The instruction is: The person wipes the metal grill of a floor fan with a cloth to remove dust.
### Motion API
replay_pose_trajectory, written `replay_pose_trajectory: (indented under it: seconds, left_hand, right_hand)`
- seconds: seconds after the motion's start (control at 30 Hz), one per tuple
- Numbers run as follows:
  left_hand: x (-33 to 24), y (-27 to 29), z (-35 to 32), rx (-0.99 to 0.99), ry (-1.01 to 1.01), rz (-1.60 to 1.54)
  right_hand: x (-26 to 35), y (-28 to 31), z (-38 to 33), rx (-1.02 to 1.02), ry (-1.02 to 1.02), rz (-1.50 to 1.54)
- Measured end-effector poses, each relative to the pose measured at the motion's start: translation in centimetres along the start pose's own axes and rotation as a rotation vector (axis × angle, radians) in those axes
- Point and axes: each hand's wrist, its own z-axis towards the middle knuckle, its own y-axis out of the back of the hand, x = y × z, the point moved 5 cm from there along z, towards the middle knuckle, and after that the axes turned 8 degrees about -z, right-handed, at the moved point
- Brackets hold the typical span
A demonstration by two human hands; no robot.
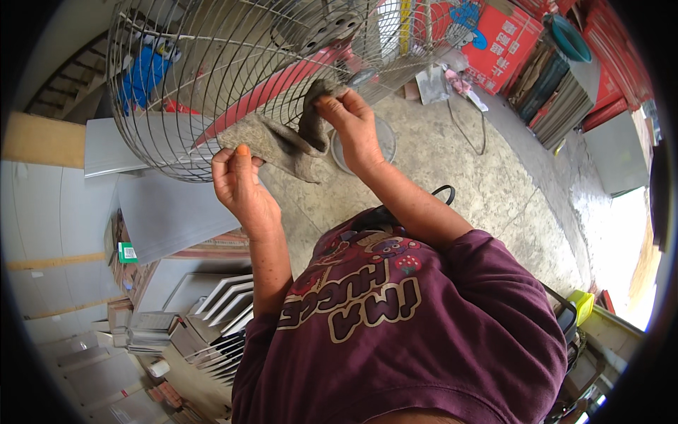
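Red packaging (503,44): beyond and right of the right grip (355,134)
Teal basin (571,39): farther right of that grip
Grey sheet (169,212): left of the left grip (248,198)
Concrete floor (494,169): beneath both grips
Yellow container (580,307): well right of both, nearer the viewer

L hand (247,194) obs. raised, L thumb (243,168) upright and pressed toward the curled L fingers (222,166) in a pinch grip. L wrist (263,230) approx. straight; L forearm (270,268) bare, near vert. in view, leaning slightly L toward the hand. R hand (357,134) likewise raised, higher in view than L and well apart from it; R thumb (333,112) and fingers closed in a pinch, directed upper L. R forearm (417,206) bare, running diag. from lower R. Thumb tips (both orange-tinted) clearly vis.
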Motion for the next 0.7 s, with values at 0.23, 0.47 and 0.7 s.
replay_pose_trajectory:
  seconds: [0.23,0.47,0.7]
  left_hand:
    - [-0.3,-0.7,0.2,-0.011,-0.001,0.018]
    - [-0.1,-0.6,0.1,0.011,0.008,0.02]
    - [0.6,0.0,0.3,0.014,0.02,0.023]
  right_hand:
    - [4.8,-2.1,-0.1,-0.117,0.326,0.014]
    - [5.6,-3.4,-1.0,-0.094,0.705,-0.63]
    - [2.8,-3.7,-1.4,0.06,0.672,-0.714]
